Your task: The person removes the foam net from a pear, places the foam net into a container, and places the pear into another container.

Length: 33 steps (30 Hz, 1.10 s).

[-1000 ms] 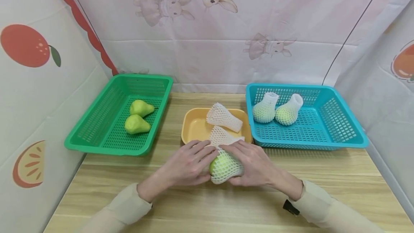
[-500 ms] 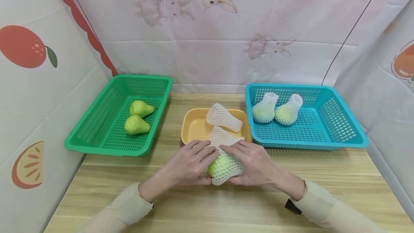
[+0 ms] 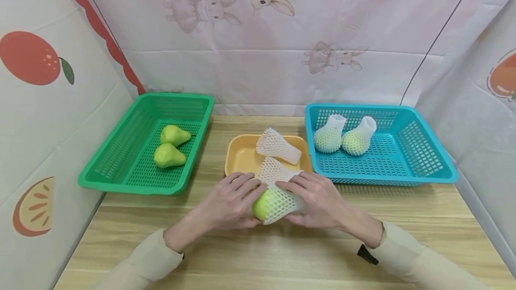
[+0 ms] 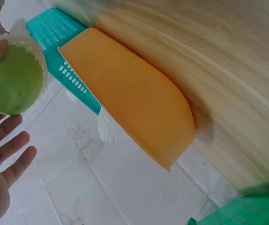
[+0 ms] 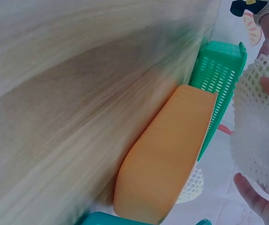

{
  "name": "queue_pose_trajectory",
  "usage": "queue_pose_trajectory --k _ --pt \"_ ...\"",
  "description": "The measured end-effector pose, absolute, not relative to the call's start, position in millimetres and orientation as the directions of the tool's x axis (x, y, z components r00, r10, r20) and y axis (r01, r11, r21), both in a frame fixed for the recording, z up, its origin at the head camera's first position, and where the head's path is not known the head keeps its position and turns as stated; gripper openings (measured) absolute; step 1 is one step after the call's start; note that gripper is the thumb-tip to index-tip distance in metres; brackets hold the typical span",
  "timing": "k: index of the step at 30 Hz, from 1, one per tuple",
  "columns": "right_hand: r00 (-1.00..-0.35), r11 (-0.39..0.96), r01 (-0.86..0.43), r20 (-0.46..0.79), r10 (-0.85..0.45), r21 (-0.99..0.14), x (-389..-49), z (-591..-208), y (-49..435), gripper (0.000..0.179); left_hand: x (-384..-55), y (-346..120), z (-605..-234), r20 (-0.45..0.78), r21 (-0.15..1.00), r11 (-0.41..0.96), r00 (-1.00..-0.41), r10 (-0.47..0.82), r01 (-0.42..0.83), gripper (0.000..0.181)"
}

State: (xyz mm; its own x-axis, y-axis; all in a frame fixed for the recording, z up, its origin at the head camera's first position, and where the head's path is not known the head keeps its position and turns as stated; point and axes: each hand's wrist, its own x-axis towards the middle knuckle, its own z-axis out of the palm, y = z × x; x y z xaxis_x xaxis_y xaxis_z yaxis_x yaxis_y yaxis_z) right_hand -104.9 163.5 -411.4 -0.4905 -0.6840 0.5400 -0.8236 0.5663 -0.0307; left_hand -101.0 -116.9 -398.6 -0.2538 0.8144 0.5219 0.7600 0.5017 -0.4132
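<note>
Between both hands, above the table's near middle, is a green pear (image 3: 260, 208) partly covered by a white foam net sleeve (image 3: 283, 205). Its rounded end sticks out bare at the left. My left hand (image 3: 230, 202) holds that end; in the left wrist view the thumb lies on the pear (image 4: 17, 82) at the sleeve's edge and several fingers spread below. My right hand (image 3: 318, 200) grips the sleeve around the pear, its thumb on the net (image 5: 261, 126) in the right wrist view. The pear's narrow end is hidden.
Beyond the hands, a yellow tray (image 3: 238, 158) holds foam nets (image 3: 278, 146). The green basket (image 3: 109, 164) at left contains two bare pears (image 3: 169, 155). In the blue basket (image 3: 427, 147) at right lie two net-covered pears (image 3: 329, 134). Fabric walls (image 3: 258, 75) enclose the table.
The pear has turned slightly, and more of its bare rounded end shows at the left. The sleeve's open rim has tilted and risen a little. Both hands keep their hold.
</note>
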Motion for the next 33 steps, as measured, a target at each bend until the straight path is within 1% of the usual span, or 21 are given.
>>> queue_pose_trajectory --k 6,15,20,29,32,33 --pt "-0.491 0.568 -0.823 0.531 -0.69 -0.023 -106.2 -408.5 164.7 0.073 -101.8 -124.2 -394.3 0.531 -0.403 0.503 -0.252 0.809 0.765 0.082" --pt "-0.488 0.568 -0.823 0.525 -0.698 -0.009 -107.4 -407.2 167.8 0.061 -103.6 -136.0 -390.7 0.553 -0.393 0.507 -0.244 0.797 0.767 0.082" --pt "-0.502 0.578 -0.816 0.51 -0.699 -0.01 -108.1 -406.1 170.5 0.057 -101.8 -146.2 -386.6 0.552 -0.393 0.523 -0.261 0.792 0.756 0.078" --pt "-0.516 0.579 -0.814 0.503 -0.693 -0.038 -112.3 -400.7 171.6 0.055 -101.4 -169.4 -383.6 0.554 -0.375 0.544 -0.289 0.781 0.751 0.083" --pt "-0.522 0.579 -0.814 0.51 -0.684 -0.056 -115.1 -398.4 171.7 0.055 -103.1 -176.0 -383.6 0.561 -0.375 0.541 -0.28 0.779 0.753 0.085" --pt "-0.521 0.577 -0.814 0.513 -0.682 -0.06 -116.1 -397.2 171.7 0.055 -103.3 -177.8 -383.4 0.561 -0.376 0.54 -0.279 0.779 0.753 0.082"
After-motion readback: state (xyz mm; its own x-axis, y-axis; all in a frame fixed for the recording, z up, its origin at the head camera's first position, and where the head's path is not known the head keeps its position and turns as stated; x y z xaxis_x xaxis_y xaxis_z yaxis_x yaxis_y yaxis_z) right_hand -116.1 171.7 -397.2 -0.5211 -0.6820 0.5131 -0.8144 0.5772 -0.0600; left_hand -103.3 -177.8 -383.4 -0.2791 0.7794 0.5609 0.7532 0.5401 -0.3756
